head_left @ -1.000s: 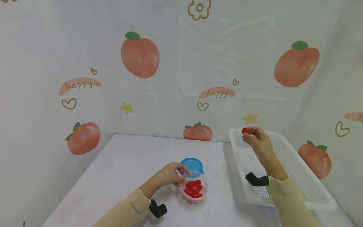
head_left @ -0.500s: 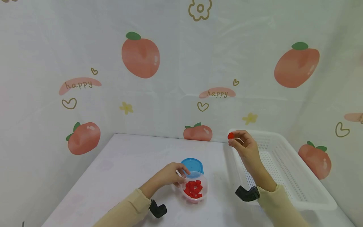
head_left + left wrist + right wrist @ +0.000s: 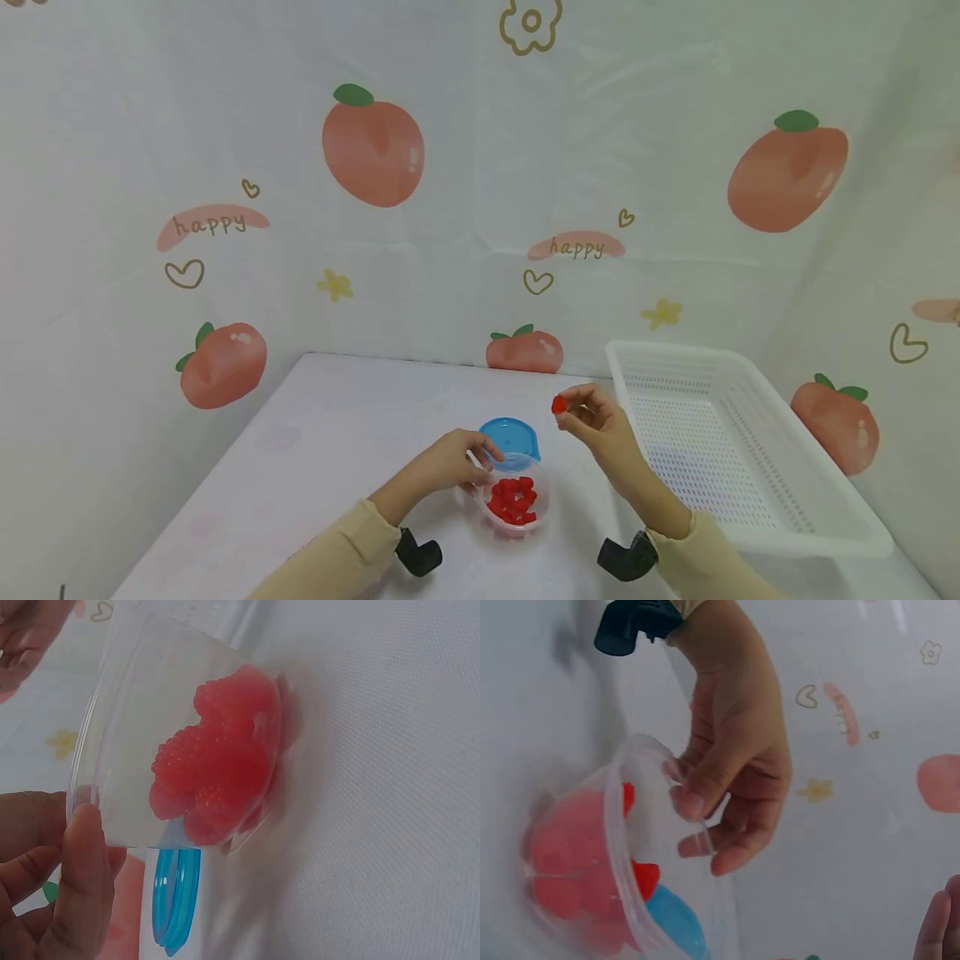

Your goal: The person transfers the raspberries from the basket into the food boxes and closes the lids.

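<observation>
A clear plastic tub [image 3: 542, 500] holding several red raspberries [image 3: 217, 765] stands upright on the table. My left hand [image 3: 453, 461] pinches its rim between thumb and fingers, plain to see in the left wrist view, where the fingers [image 3: 82, 877] grasp the edge. Up and to the right of the tub, in the air, my right hand [image 3: 603, 425] pinches a single raspberry [image 3: 559, 404] between thumb and fingertips. In the right wrist view only a bit of that hand shows at the lower right corner, and its raspberry is out of sight there.
A blue lid [image 3: 510, 437] lies on the white table [image 3: 360, 417] just behind the tub. To the right stands a large white perforated basket [image 3: 832, 533]. A patterned fabric backdrop [image 3: 465, 167] rises behind the table.
My right hand has come left and down from over the basket toward the tub, still pinching the raspberry. The left hand and tub have stayed in place.
</observation>
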A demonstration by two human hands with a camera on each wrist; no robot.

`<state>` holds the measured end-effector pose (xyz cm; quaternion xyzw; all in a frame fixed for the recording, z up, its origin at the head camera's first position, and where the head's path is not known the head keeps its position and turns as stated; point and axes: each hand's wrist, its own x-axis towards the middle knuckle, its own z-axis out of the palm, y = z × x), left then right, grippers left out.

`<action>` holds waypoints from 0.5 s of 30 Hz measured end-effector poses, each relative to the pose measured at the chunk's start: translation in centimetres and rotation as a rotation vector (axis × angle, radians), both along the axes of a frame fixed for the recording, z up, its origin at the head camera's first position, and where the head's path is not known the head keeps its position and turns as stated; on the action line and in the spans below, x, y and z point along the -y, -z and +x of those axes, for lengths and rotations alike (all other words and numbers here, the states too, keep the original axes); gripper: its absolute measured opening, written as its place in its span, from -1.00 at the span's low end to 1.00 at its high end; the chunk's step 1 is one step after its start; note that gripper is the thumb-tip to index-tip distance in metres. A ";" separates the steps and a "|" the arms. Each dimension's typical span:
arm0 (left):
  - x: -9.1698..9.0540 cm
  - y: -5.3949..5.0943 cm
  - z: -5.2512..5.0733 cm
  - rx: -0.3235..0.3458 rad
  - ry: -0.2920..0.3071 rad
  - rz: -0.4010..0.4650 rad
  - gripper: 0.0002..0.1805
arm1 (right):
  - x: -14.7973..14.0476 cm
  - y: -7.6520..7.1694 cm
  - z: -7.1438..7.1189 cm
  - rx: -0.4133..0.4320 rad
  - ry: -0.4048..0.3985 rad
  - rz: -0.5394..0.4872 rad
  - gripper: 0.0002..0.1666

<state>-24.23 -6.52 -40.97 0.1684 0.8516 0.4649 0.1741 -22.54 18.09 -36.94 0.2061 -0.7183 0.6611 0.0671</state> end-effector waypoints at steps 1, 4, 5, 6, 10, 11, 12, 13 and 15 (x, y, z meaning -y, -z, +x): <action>0.0 0.0 0.0 0.000 0.002 -0.001 -0.70 | 0.2 0.3 0.1 0.002 -0.004 0.018 -0.71; 0.0 0.2 -0.1 -0.003 0.006 -0.004 -0.70 | 0.7 1.4 0.3 0.022 -0.026 0.068 -0.69; 0.0 0.1 -0.1 -0.004 0.006 -0.006 -0.71 | 0.8 1.7 0.4 0.038 -0.033 0.083 -0.68; -0.1 0.2 -0.1 -0.005 0.005 -0.007 -0.71 | 0.9 2.0 0.5 0.058 -0.040 0.098 -0.67; -0.1 0.1 -0.1 -0.003 0.004 -0.007 -0.71 | 1.3 3.1 1.0 0.169 -0.061 0.152 -0.63; -0.1 0.1 0.0 -0.004 0.003 -0.006 -0.71 | 1.4 3.3 1.1 0.191 -0.063 0.168 -0.63; -0.1 0.1 0.0 -0.005 0.003 -0.004 -0.71 | 1.4 3.5 1.2 0.211 -0.067 0.183 -0.62; -0.1 0.0 0.0 -0.004 0.002 -0.003 -0.72 | 1.4 3.7 1.4 0.227 -0.074 0.190 -0.61; -0.1 0.0 0.1 -0.004 0.000 -0.003 -0.72 | 1.3 4.0 1.5 0.247 -0.092 0.213 -0.62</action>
